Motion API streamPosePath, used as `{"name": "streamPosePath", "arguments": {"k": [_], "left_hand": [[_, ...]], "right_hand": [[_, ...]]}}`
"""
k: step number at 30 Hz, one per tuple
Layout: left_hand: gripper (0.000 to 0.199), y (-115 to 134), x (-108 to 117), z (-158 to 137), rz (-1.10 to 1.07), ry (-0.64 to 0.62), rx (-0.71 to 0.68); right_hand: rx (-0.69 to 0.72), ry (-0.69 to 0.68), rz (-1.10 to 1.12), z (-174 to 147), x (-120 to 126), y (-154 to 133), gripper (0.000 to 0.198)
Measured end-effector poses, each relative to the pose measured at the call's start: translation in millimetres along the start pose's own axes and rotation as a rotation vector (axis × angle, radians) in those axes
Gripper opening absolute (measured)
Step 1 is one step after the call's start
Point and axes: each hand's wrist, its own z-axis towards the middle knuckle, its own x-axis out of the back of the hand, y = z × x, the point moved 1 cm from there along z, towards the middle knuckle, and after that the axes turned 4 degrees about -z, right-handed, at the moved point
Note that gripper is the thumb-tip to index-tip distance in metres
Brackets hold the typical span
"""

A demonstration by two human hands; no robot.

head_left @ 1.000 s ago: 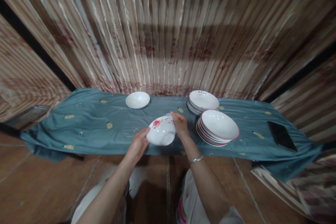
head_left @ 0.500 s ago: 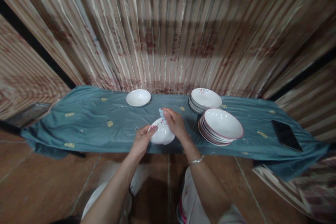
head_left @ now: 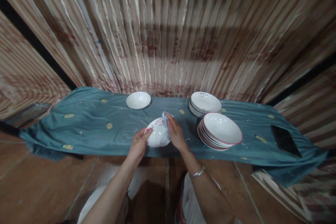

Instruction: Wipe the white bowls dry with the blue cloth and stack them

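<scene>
A white plate (head_left: 157,137) with small red flowers is tilted above the front of the cloth-covered table. My left hand (head_left: 139,142) grips its left edge, thumb on the upper face and fingers underneath. At the plate's right rim, my right hand (head_left: 175,133) is closed on a light blue cloth (head_left: 165,118), pressing it against the dish. Part of the cloth is hidden by the fingers. To the right of my right hand stands a stack of white bowls with red rims (head_left: 222,128). Behind that is a pile of white plates (head_left: 205,102) with a floral print.
A single white dish (head_left: 138,100) lies at the back left of the teal tablecloth (head_left: 91,126). A black tablet or phone (head_left: 285,141) rests near the right end. Striped curtains (head_left: 168,35) hang directly behind the table, and dark poles (head_left: 39,43) slant at both sides.
My right hand and the cloth have shifted slightly along the plate's right rim. The plate has moved a little to the left and turned, with my left hand still on it.
</scene>
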Motion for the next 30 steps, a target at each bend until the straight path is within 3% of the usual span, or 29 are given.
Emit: {"name": "streamPosePath", "arguments": {"k": [5, 11, 18, 30], "left_hand": [[0.035, 0, 7, 3, -0.046, 0.041, 0.004], [0.036, 0, 10, 9, -0.100, 0.077, 0.025], [0.028, -1, 3, 7, -0.134, 0.050, 0.037], [0.022, -9, -14, 2, -0.175, -0.073, 0.166]], "right_hand": [[-0.249, 0.148, 0.239, -3, -17, 34, 0.049], [-0.460, 0.261, 0.345, -22, -39, 47, 0.055], [-0.520, 0.322, 0.514, -8, -21, 44, 0.042], [-0.448, 0.317, 0.414, 18, 13, 29, 0.047]]}}
